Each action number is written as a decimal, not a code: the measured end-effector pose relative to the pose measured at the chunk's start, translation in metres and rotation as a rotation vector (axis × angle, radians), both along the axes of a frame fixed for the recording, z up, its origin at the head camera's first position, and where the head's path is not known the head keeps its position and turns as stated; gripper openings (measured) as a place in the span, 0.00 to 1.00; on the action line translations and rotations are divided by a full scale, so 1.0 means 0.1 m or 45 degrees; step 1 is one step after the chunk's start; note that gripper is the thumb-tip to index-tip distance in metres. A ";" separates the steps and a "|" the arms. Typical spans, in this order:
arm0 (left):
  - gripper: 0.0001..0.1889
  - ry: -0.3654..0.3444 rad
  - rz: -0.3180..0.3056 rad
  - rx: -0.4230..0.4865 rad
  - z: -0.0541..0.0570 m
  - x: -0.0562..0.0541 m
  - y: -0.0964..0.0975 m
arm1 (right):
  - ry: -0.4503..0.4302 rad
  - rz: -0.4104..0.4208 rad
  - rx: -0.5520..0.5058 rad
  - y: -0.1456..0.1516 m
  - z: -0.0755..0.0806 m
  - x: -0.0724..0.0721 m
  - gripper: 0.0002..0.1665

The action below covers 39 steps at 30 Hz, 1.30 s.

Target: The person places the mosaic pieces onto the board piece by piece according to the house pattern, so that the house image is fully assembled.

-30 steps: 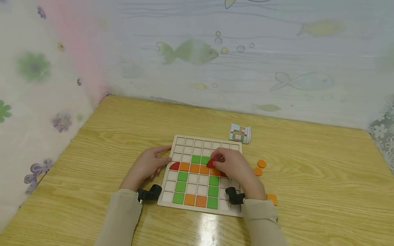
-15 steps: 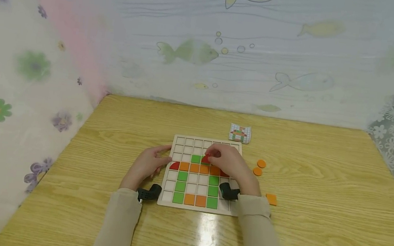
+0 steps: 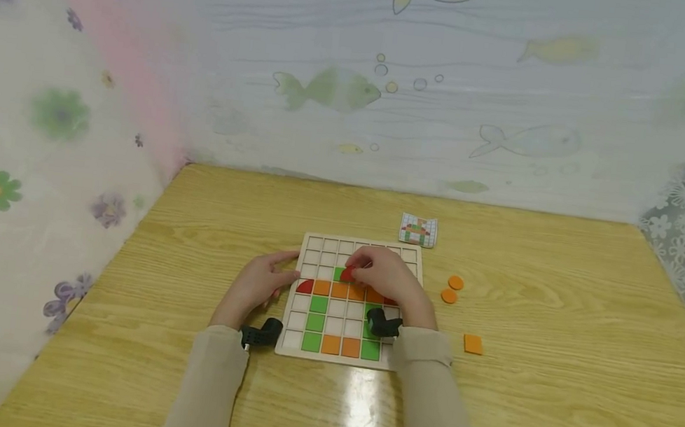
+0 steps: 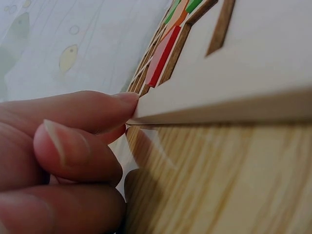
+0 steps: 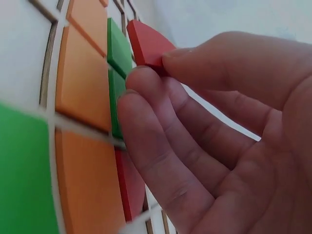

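Observation:
My right hand pinches a red quarter-round tile between thumb and fingers, close over the pegless grid board. In the head view that tile overlaps the green tile above the orange row. The right wrist view shows two green tiles and another red tile set beside the orange ones. At the board's left edge rests my left hand, a fingertip touching the rim and the other fingers loosely bent. Near it lies a red quarter-round tile in its cell.
Two orange discs and an orange square tile lie on the wooden table right of the board. Behind the board's right corner is a small pattern card. A painted wall borders the table's back.
My right hand has moved left across the board with the red tile, from over the right part of the orange row to the green tiles. The left hand stays at the board's edge.

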<state>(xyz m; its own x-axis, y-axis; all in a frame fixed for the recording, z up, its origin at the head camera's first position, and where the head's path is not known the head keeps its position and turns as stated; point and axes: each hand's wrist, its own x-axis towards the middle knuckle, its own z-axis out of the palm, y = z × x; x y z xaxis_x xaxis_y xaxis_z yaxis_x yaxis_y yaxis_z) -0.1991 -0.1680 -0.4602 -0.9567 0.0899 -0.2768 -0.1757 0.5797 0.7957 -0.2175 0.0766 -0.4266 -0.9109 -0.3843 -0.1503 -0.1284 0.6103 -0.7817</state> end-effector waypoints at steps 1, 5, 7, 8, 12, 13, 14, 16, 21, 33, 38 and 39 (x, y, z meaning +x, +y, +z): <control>0.23 0.005 -0.001 0.001 0.00 0.00 0.00 | 0.005 -0.008 0.006 -0.02 0.00 -0.01 0.08; 0.23 0.011 0.002 0.004 0.01 0.00 0.00 | 0.010 -0.052 0.012 -0.14 0.02 -0.04 0.08; 0.23 -0.006 0.007 0.004 0.01 0.00 0.00 | -0.003 -0.070 0.007 -0.20 0.02 -0.04 0.08; 0.23 -0.017 0.010 0.005 0.01 0.00 0.00 | -0.001 -0.075 0.010 -0.23 0.02 -0.04 0.08; 0.22 -0.040 0.027 -0.001 -0.01 -0.01 0.01 | 0.054 -0.063 0.055 -0.32 -0.02 -0.03 0.07; 0.22 -0.038 0.030 -0.002 -0.02 -0.01 0.01 | 0.075 -0.058 0.064 -0.34 -0.03 -0.03 0.07; 0.22 -0.038 0.033 -0.004 -0.02 -0.01 0.01 | 0.088 -0.054 0.070 -0.35 -0.03 -0.03 0.07; 0.22 -0.037 0.035 -0.006 -0.03 -0.01 0.00 | 0.107 -0.052 0.083 -0.37 -0.05 -0.02 0.07; 0.22 -0.032 0.036 0.000 -0.02 -0.01 0.00 | 0.142 -0.061 0.116 -0.41 -0.07 -0.01 0.07; 0.21 -0.031 0.023 -0.001 0.00 0.00 0.01 | 0.152 -0.078 0.152 -0.43 -0.08 0.00 0.06; 0.21 -0.029 0.019 -0.006 0.01 0.00 0.01 | 0.143 -0.072 0.163 -0.43 -0.08 0.00 0.06; 0.21 -0.026 0.016 -0.009 0.01 0.01 0.01 | 0.146 -0.072 0.166 -0.43 -0.09 0.00 0.06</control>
<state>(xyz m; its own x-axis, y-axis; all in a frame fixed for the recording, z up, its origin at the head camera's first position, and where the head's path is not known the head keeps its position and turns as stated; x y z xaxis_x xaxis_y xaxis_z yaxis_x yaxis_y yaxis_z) -0.1985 -0.1674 -0.4596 -0.9519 0.0758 -0.2969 -0.1993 0.5828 0.7878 -0.2179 0.0335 -0.4352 -0.9445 -0.3161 -0.0896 -0.1749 0.7145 -0.6774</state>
